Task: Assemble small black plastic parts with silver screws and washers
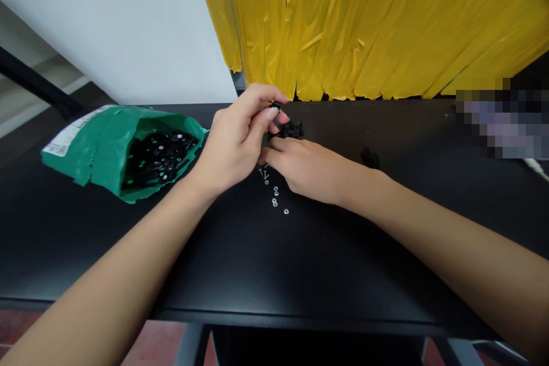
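Observation:
Between thumb and forefinger, my left hand (pixel 246 131) pinches a small black part (pixel 276 105) above the table. Just below it, my right hand (pixel 300 167) reaches down to the tabletop with its fingers drawn together; its fingertips are partly hidden, and what they hold cannot be made out. Behind the right hand lies a small pile of black parts (pixel 292 128). Small screws (pixel 263 172) lie by the right fingertips, and several silvery washers or nuts (pixel 275 202) are scattered nearer the front.
A torn green bag (pixel 103 154) full of black parts lies open at the left of the black table (pixel 266 274). Another black item (pixel 369 158) sits beyond my right forearm. Yellow plastic sheeting (pixel 364 23) hangs behind, beside a white panel (pixel 128 23). A white cable (pixel 536 168) is at the right.

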Demonstrator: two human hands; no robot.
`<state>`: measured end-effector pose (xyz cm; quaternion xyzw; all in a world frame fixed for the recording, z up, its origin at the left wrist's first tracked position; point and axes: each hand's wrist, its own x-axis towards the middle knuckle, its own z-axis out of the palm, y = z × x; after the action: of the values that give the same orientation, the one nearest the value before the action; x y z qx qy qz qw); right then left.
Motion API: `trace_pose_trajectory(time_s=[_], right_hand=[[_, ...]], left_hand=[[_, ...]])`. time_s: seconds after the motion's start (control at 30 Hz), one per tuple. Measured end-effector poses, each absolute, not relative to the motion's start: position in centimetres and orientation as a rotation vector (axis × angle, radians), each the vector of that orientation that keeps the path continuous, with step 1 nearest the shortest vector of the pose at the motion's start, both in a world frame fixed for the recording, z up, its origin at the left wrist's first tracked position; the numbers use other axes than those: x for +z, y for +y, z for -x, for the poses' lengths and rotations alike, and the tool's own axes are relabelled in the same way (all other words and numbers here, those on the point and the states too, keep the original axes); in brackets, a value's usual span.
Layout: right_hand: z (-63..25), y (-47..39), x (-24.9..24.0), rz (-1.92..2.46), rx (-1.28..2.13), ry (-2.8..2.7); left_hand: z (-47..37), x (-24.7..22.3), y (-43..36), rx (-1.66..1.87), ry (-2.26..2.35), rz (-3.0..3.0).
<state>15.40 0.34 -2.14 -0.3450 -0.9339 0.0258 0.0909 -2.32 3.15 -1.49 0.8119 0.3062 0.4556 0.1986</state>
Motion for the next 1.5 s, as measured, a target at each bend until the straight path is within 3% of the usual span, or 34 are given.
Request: trace_pose_trajectory(time_s=[0.47,0.7,0.9,1.5], right_hand=[[-19.1,-0.1,-1.7,0.973,0.293,-2.424],[-21.4,-0.7,-1.5,1.113,0.974,-1.486],[-20.9,-1.4,-2.5,0.942,1.387,-1.157],[-21.2,-1.3,-2.5,0.949,1.400,-1.198]], left_hand=[[2.0,-1.6,2.8,1.290,0.797,-2.249],[0.9,-1.8,1.5,1.124,0.731,-2.188],[0.2,-1.7,0.3,1.073,0.739,-2.492],[0.2,-2.1,0.5,1.074,0.847,-2.492]])
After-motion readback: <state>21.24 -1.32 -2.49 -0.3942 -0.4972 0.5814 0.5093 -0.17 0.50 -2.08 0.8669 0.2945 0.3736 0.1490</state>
